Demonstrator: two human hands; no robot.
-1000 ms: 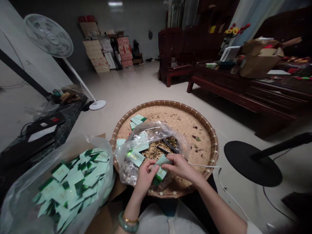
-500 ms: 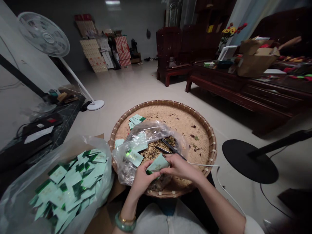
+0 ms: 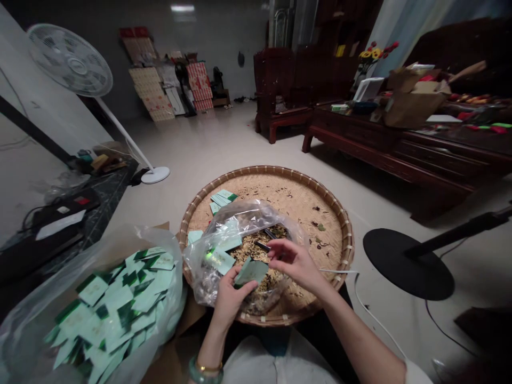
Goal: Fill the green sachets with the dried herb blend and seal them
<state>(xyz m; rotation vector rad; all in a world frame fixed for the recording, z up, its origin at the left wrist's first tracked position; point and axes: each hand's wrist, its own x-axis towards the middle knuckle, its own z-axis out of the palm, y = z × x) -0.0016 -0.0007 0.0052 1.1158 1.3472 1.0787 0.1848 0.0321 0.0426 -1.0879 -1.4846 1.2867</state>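
My left hand [image 3: 228,298] is closed on a small pale green packet [image 3: 250,272], held tilted over the near edge of a clear plastic bag [image 3: 224,234] that holds loose dried tea [image 3: 256,250] and a few more packets. My right hand [image 3: 294,261] hovers just right of the packet with thumb and fingers pinched close together beside a thin dark stick [image 3: 264,246] that lies in the tea; I cannot tell whether it grips the stick. The bag rests in a round woven bamboo tray [image 3: 344,224].
At the left stands a large plastic-lined box [image 3: 108,304] full of green packets. A few loose packets [image 3: 222,198] lie on the tray's far side. A white cable [image 3: 360,298] runs past my right arm. A black stand base [image 3: 406,264] sits on the floor to the right, and a white fan [image 3: 70,58] at the far left.
My right hand has let go of the packet and moved up toward the dark stick in the tea. The left hand now holds the packet alone, tilted flatter.
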